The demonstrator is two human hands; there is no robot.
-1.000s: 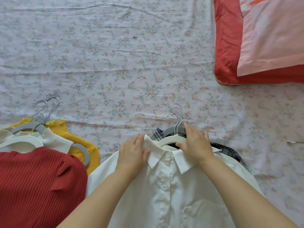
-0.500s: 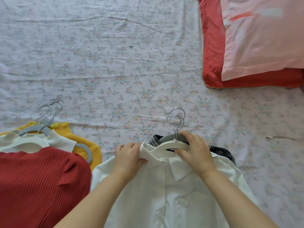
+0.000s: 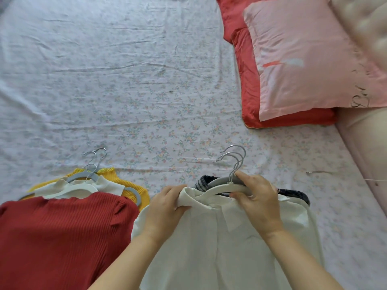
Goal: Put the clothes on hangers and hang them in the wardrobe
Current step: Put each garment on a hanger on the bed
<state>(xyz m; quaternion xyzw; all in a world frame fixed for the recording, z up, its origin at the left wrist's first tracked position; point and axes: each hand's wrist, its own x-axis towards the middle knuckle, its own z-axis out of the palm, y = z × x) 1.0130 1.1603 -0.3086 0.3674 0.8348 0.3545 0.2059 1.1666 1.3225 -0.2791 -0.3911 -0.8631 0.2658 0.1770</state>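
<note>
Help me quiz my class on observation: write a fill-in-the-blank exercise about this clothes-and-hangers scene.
1. The right hand grips the hanger set in the white shirt; this hanger's colour is ____.
2. The left hand pinches the shirt at its ____.
3. The top sweater among the clothes on the person's left is ____.

Missing words: white, collar, red.

Both hands sit at lower centre, bare forearms entering from the bottom edge.
The left hand (image 3: 165, 208) pinches the collar of the white shirt (image 3: 209, 248) in curled fingers; the right hand (image 3: 258, 198) curls round the white hanger (image 3: 222, 190), back of hand up.
</note>
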